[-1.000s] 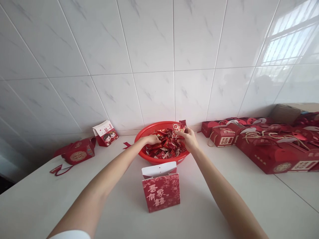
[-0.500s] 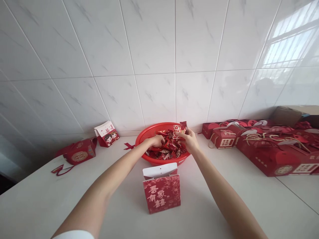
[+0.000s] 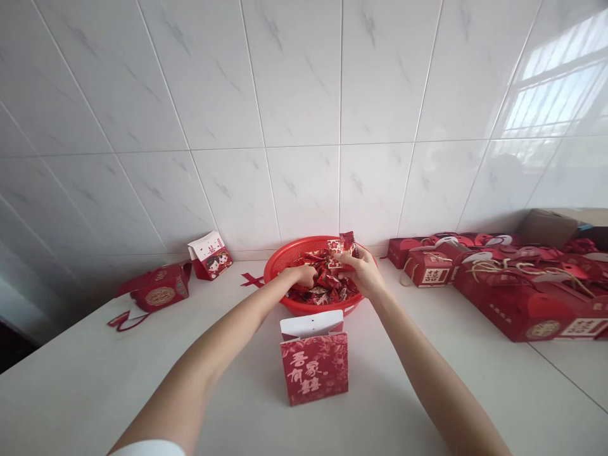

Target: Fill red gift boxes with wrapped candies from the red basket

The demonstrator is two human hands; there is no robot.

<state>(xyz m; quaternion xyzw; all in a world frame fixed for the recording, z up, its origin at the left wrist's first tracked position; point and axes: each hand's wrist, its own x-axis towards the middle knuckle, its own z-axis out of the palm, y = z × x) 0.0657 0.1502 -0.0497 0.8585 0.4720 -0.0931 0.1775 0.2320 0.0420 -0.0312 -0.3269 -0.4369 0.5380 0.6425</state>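
Since the frame before, the camera view has been turned slightly, and all things are seen a little further to the right. The left hand (image 3: 304, 276) is lowered among the wrapped sweets (image 3: 327, 285) in the red basket (image 3: 274, 268); its fingers appear bent, but their tips are hidden, and it cannot be told if anything is pinched. By the right hand (image 3: 363, 269), small packets (image 3: 336, 247) are held upright between thumb and fingers, above the basket's right part. In front of the basket, an open paper box (image 3: 316, 373) is stood on the white table (image 3: 251, 405).
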